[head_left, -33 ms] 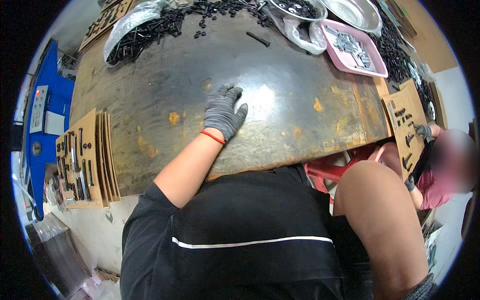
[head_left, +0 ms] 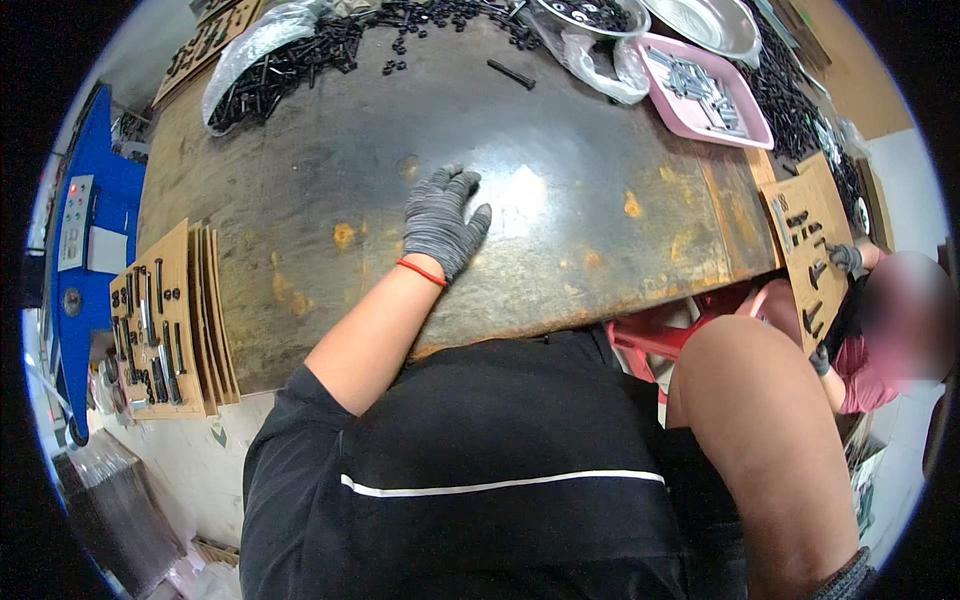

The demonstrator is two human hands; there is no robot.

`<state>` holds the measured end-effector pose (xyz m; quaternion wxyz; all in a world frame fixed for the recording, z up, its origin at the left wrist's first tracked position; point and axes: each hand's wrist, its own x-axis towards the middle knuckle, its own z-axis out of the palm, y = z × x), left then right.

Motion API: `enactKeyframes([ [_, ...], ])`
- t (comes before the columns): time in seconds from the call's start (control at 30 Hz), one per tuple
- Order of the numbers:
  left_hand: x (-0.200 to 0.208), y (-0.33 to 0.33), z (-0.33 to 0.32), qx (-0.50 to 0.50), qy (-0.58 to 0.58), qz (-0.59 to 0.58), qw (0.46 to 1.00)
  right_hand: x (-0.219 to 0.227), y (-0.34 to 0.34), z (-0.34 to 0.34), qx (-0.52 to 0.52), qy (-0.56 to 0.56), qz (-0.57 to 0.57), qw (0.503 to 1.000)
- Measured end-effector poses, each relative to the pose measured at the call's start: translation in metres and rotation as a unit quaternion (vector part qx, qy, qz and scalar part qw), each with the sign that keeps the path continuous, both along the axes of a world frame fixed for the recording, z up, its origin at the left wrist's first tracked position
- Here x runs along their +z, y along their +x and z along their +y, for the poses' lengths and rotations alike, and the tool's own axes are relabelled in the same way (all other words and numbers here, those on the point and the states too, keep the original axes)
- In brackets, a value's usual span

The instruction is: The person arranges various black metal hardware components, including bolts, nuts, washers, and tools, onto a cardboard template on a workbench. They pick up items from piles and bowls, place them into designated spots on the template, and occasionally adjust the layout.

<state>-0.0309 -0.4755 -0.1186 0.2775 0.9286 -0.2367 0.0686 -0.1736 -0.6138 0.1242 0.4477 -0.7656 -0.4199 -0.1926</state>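
My left hand point(head_left: 442, 222), in a grey knit glove, lies palm down on the dark metal tabletop point(head_left: 560, 170). Its fingers are stretched out with the thumb apart, and it holds nothing. A red band point(head_left: 422, 271) circles that wrist. My right arm point(head_left: 765, 440) is bent back at the lower right. Only the grey cuff of its glove point(head_left: 845, 578) shows at the picture's edge, so those fingers are hidden. Beyond my left hand, a single black bolt point(head_left: 512, 74) lies on the table.
Loose black bolts point(head_left: 300, 62) and a pink tray point(head_left: 690, 130) of silvery parts line the far side. Cardboard boards with hardware point(head_left: 150, 320) stand at left. A co-worker's gloved hands point(head_left: 846, 259) hold another board point(head_left: 808, 215) at right. A red stool point(head_left: 650, 340) stands below the table edge.
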Motion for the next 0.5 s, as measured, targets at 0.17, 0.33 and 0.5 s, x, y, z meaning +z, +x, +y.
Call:
enactKeyframes([
  [0.17, -0.008, 0.002, -0.005, -0.014, -0.008, -0.014, 1.0, -0.003, -0.007, -0.011, -0.028, 0.001, 0.002, 1.0],
  [0.33, -0.008, 0.005, 0.0, -0.023, -0.002, -0.032, 0.999, -0.005, -0.015, -0.032, -0.067, 0.007, -0.008, 0.998],
  [0.5, -0.013, 0.006, -0.004, -0.047, -0.03, -0.055, 0.997, -0.015, -0.061, -0.148, -0.396, 0.189, -0.061, 0.897],
])
